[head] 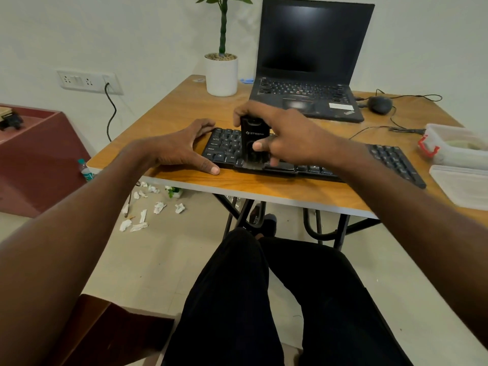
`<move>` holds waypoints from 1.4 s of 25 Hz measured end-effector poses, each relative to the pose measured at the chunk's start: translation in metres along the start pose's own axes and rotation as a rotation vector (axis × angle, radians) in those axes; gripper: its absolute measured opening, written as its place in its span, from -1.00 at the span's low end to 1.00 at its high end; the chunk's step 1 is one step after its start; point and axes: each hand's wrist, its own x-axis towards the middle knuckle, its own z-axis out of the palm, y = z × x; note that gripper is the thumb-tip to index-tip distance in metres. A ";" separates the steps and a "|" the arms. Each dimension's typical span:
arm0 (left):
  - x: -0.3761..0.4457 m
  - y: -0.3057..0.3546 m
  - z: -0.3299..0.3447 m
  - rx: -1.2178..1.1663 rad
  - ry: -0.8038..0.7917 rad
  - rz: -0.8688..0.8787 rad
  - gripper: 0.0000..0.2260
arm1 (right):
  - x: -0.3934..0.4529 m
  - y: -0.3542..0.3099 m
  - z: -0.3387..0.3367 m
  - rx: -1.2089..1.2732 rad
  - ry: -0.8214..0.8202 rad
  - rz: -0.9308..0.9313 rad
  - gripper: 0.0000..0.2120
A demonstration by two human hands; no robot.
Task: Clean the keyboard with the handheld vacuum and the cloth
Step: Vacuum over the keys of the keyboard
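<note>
From my end, my right forearm covers the mid section of the keyboard, so I only see its left key block and the right end w/ numpad. The vacuum's nozzle/brush end is blurred where it meets the keys near the front edge, approx. at the space-bar row; can't read how firmly it presses. Logo on its body is partly legible only. No cloth that I can pick out for sure; there's a pale folded thing at the far right edge, cut off by the frame, can't tell what it is.

Keyboard lies flat on the tabletop, long axis running left to right and angling slightly away-to-near toward the right. Vacuum stands roughly upright on it, long axis vertical, nozzle down, top end tipped a bit away from me.

Right hand grips the vacuum: fingers wrapped over the top and back, thumb on the front face. Left hand is spread flat, fingers relaxed, resting on the tabletop just beside the keyboard's left end, fingertips touching its corner, thumb on the wood.

Behind: laptop, screen dark, lid open.
</note>
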 end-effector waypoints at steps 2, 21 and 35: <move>-0.001 0.000 -0.001 -0.005 -0.006 -0.001 0.41 | -0.006 0.005 -0.019 -0.163 -0.113 0.062 -0.49; 0.009 0.069 0.037 0.437 0.031 0.055 0.09 | -0.070 0.034 -0.027 -0.144 0.056 -0.017 -0.48; 0.014 0.071 0.034 0.462 -0.024 -0.020 0.21 | -0.070 0.031 -0.027 -0.507 0.086 0.051 -0.50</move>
